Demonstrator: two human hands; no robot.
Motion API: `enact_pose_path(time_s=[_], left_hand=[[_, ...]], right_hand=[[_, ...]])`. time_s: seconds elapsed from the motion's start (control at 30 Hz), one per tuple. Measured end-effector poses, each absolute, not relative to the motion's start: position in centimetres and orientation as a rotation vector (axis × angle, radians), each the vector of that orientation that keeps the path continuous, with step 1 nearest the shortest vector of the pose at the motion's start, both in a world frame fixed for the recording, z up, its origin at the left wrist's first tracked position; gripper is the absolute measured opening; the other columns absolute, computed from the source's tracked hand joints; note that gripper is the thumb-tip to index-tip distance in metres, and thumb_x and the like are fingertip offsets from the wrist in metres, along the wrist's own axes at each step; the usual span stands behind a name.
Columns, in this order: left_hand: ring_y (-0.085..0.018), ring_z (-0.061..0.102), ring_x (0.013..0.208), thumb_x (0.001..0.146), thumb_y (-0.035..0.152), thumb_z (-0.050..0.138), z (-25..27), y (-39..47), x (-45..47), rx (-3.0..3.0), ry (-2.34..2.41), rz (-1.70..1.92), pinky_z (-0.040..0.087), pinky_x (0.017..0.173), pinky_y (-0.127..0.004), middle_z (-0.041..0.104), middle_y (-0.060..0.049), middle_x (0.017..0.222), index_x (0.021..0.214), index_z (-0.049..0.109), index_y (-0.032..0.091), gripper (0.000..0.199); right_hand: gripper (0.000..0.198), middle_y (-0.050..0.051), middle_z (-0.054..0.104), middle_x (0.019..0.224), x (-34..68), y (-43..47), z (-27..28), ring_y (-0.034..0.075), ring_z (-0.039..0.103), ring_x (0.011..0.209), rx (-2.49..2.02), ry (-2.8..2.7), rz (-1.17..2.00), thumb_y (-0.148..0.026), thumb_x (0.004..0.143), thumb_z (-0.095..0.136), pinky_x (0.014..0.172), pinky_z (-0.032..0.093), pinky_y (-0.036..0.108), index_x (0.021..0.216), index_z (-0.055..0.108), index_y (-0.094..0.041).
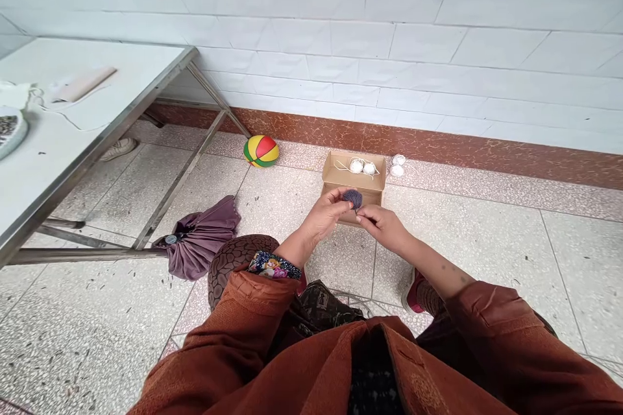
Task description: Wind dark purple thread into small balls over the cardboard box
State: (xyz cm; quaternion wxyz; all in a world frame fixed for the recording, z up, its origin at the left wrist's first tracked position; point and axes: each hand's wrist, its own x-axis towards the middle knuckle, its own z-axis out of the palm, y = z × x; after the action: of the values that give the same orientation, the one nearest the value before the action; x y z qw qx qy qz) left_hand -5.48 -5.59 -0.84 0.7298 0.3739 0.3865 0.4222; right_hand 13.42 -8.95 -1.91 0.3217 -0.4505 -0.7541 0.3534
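Observation:
My left hand holds a small dark grey-purple ball of yarn between thumb and fingers, above an open cardboard box. Close beside it, my right hand is closed in a pinch, with its fingertips just below the ball. A short dark strand of the yarn runs down to those fingertips. Inside the raised lid part of the cardboard box lie two white balls of yarn with loose ends trailing. My hands hide part of the box's near side.
Two more white balls of yarn sit on the floor right of the box. A striped ball rests by the wall. To the left stands a metal-framed table, with a purple folded umbrella-like cloth on the floor near its legs.

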Motion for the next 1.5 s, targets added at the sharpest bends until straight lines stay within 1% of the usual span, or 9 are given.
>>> enact_pose_path(time_s=[0.17,0.4,0.57,0.7,0.8,1.03,1.23,1.33,1.5], left_hand=[[-0.016,0.061,0.090,0.065,0.020,0.080,-1.3,-5.7,-5.6,1.027,0.945,0.776,0.044,0.090,-0.033,0.070,-0.003,0.098,0.112,0.070,0.018,0.048],[-0.016,0.063,0.088,0.068,0.021,0.083,-0.3,-6.5,-5.3,1.030,0.635,0.656,0.044,0.082,-0.031,0.068,-0.003,0.097,0.138,0.055,0.025,0.075],[-0.015,0.064,0.093,0.071,0.025,0.085,0.2,-6.4,-5.2,0.813,0.594,0.794,0.047,0.085,-0.030,0.069,-0.005,0.105,0.129,0.061,0.025,0.063],[-0.014,0.064,0.094,0.071,0.027,0.086,0.0,-6.0,-5.2,0.724,0.732,0.918,0.049,0.085,-0.029,0.067,-0.005,0.107,0.116,0.064,0.020,0.051],[-0.015,0.065,0.097,0.069,0.027,0.087,-0.1,-5.8,-5.2,0.674,0.790,0.962,0.050,0.087,-0.031,0.067,-0.005,0.107,0.111,0.063,0.018,0.049],[-0.014,0.064,0.089,0.068,0.025,0.086,-1.0,-5.6,-4.9,0.681,0.935,0.986,0.049,0.083,-0.030,0.068,-0.004,0.100,0.098,0.064,0.016,0.039],[-0.013,0.061,0.087,0.070,0.030,0.086,-0.8,-5.9,-4.7,0.841,0.932,0.908,0.045,0.075,-0.025,0.070,-0.003,0.103,0.112,0.071,0.020,0.046],[-0.012,0.063,0.086,0.072,0.035,0.086,-0.4,-6.3,-4.5,0.793,0.800,0.867,0.045,0.074,-0.025,0.069,-0.004,0.109,0.118,0.070,0.024,0.051],[-0.013,0.066,0.089,0.072,0.037,0.087,-0.4,-6.5,-3.9,0.717,0.706,0.851,0.048,0.084,-0.031,0.068,-0.008,0.121,0.118,0.071,0.022,0.050]], right_hand=[[0.020,0.002,0.067,0.079,14.0,-8.9,0.3,0.016,0.061,0.072,-1.060,-1.882,1.040,-0.037,0.097,0.059,0.070,0.047,0.029,0.087,0.067,-0.022],[0.030,-0.002,0.060,0.068,14.7,-7.2,-0.5,0.015,0.052,0.063,-1.246,-1.584,1.053,-0.049,0.091,0.063,0.062,0.044,0.028,0.079,0.063,-0.022],[0.034,-0.001,0.059,0.068,14.3,-7.2,-2.2,0.016,0.053,0.064,-1.371,-1.643,0.978,-0.050,0.096,0.054,0.062,0.043,0.028,0.077,0.060,-0.022],[0.027,0.002,0.065,0.077,14.0,-8.0,-2.9,0.019,0.061,0.073,-1.360,-1.819,0.866,-0.041,0.099,0.050,0.069,0.047,0.031,0.084,0.063,-0.022],[0.021,0.004,0.069,0.084,13.8,-8.5,-2.9,0.021,0.065,0.080,-1.313,-1.955,0.794,-0.035,0.100,0.051,0.075,0.050,0.033,0.090,0.065,-0.024],[0.019,0.005,0.068,0.083,13.7,-8.7,-0.5,0.020,0.063,0.075,-1.082,-2.094,0.805,-0.033,0.100,0.054,0.072,0.051,0.033,0.091,0.068,-0.024],[0.020,0.004,0.068,0.084,14.5,-7.8,0.7,0.020,0.062,0.079,-1.155,-1.777,0.795,-0.038,0.098,0.057,0.076,0.050,0.034,0.091,0.069,-0.024],[0.023,0.000,0.060,0.074,14.7,-7.4,0.2,0.017,0.055,0.068,-1.290,-1.572,0.882,-0.043,0.096,0.058,0.066,0.046,0.031,0.087,0.064,-0.023],[0.027,-0.004,0.048,0.064,14.8,-7.2,-0.5,0.015,0.046,0.058,-1.346,-1.435,1.028,-0.049,0.095,0.055,0.056,0.039,0.028,0.086,0.059,-0.024]])
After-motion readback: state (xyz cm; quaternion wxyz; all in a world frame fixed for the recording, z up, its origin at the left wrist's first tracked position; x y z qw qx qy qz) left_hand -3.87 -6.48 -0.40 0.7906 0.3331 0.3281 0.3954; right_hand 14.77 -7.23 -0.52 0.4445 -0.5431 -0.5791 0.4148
